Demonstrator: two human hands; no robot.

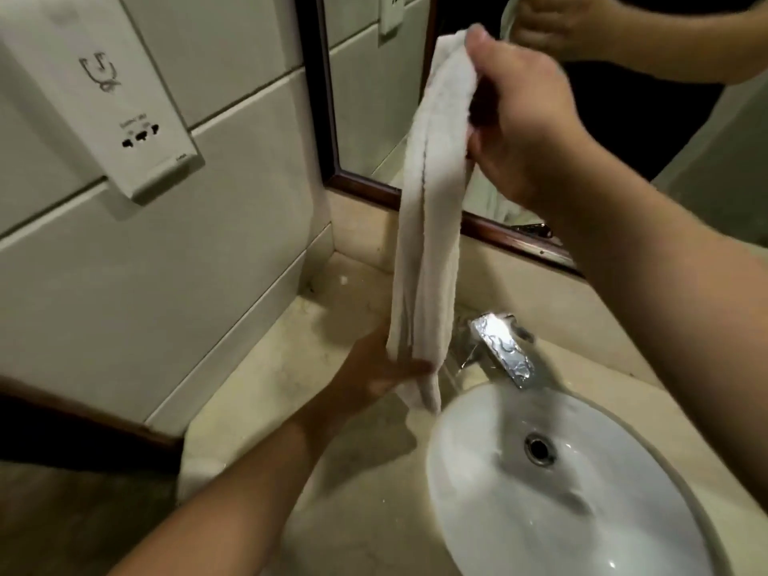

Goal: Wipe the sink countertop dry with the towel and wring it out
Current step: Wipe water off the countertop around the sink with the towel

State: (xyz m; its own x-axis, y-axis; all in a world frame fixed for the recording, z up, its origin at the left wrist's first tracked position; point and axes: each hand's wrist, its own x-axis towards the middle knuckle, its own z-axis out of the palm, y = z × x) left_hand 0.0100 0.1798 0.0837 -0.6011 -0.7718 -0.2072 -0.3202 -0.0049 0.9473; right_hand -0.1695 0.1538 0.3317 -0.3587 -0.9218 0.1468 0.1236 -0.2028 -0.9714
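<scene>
towel (pixel 432 226): white, folded into a long band, hanging upright in the air over the back of the worktop (pixel 257 367), lower end just left of the sink (pixel 457 451) rim and beside the tap (pixel 503 347).
right hand (pixel 528 130): raised in front of the mirror (pixel 374 97), fingers curled round the towel's top end.
left hand (pixel 382 372): low, blurred, thumb and fingers closed on the towel's bottom end.
wall socket panel (pixel 95 89): on the left tiles.

Dim warm light, glare on faucet (pixel 503 349), soft blur, bowed edges
</scene>
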